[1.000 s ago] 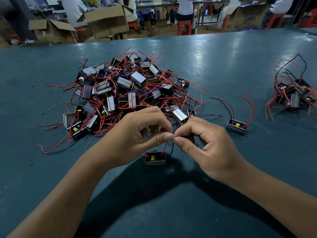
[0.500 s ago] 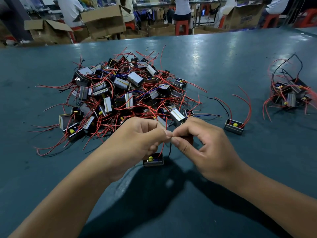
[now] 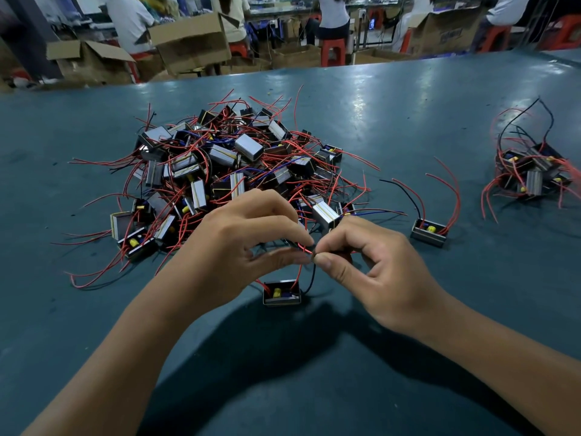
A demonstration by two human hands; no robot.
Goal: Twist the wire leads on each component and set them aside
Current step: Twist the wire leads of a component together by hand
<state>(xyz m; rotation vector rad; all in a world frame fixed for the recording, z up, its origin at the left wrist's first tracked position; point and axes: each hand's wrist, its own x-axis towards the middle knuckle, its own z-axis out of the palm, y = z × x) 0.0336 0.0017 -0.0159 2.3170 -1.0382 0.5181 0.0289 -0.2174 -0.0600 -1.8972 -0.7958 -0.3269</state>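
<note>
A small boxed component (image 3: 282,293) with a yellow part inside rests on the teal table, its red and black leads (image 3: 311,272) rising between my hands. My left hand (image 3: 242,243) pinches the leads between thumb and forefinger. My right hand (image 3: 371,272) pinches the same leads right beside it, fingertips almost touching. A big heap of components (image 3: 232,171) with tangled red wires lies just behind my hands. One single component (image 3: 429,232) sits to the right of the heap.
A smaller cluster of components (image 3: 531,174) lies at the far right of the table (image 3: 377,121). Beyond the table's far edge stand cardboard boxes (image 3: 191,42), red stools and several seated people.
My left fingers have opened out a little around the leads and the pinch point sits slightly higher; the component below has stayed on the table.
</note>
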